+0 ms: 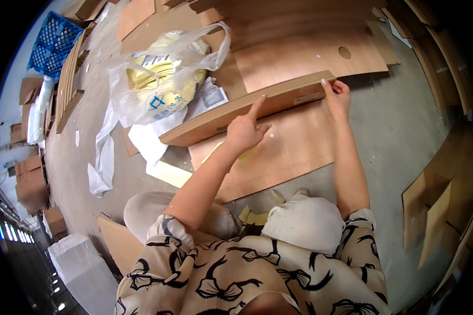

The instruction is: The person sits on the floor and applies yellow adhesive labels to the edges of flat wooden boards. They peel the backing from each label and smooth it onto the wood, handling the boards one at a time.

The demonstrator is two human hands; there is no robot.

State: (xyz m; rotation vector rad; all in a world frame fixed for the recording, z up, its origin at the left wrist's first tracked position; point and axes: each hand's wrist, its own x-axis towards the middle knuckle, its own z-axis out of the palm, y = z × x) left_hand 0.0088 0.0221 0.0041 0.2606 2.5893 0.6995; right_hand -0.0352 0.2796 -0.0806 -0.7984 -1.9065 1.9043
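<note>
A long, narrow brown cardboard piece [278, 109] stands on its edge, slanting from lower left to upper right. A small pale label and a dark slot show on its near face. My left hand [247, 128] reaches to its middle, index finger stretched to the top edge, thumb apart, the other fingers curled. At the far right end, my right hand [337, 97] grips the corner, thumb on the near side and fingers bent around the end. Beneath lies a flat brown cardboard sheet [294, 139] with a small white dot near my left hand.
A clear plastic bag [163, 79] of yellow sheets sits beyond, at the left. More flat cardboard [310, 52] with an oval hole lies behind. Cardboard pieces [431, 194] stand at the right. A blue plastic crate [55, 44] and a white wrapped block [81, 268] are at the left.
</note>
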